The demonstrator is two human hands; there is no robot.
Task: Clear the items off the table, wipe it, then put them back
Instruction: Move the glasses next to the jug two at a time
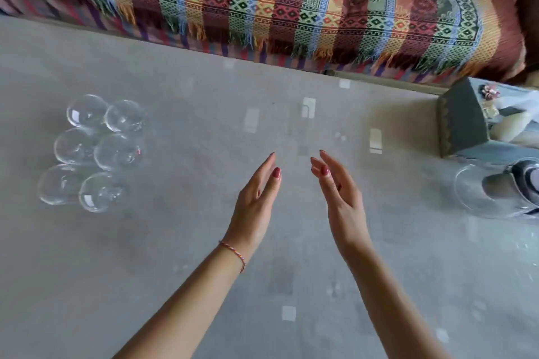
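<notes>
The table fills most of the view, its long axis running left to right, with a striped throw along its far edge. Everything else sits toward the table's ends, probably so the middle stays free for wiping.

At the table's right end stands a grey box, upright, one corner turned toward the middle. Just nearer than it lies a glass jug; it is cut off by the frame edge, so I can't say for sure which way it points.

At the table's left end six glasses stand in two tight rows of three, touching or nearly so. They look upside down, bases up, though glare makes that uncertain.

Over the table's middle hover the left hand and the right hand, palms facing each other, fingers straight and loose, pointing away from the person, holding nothing. A thread bracelet circles the left wrist.
</notes>
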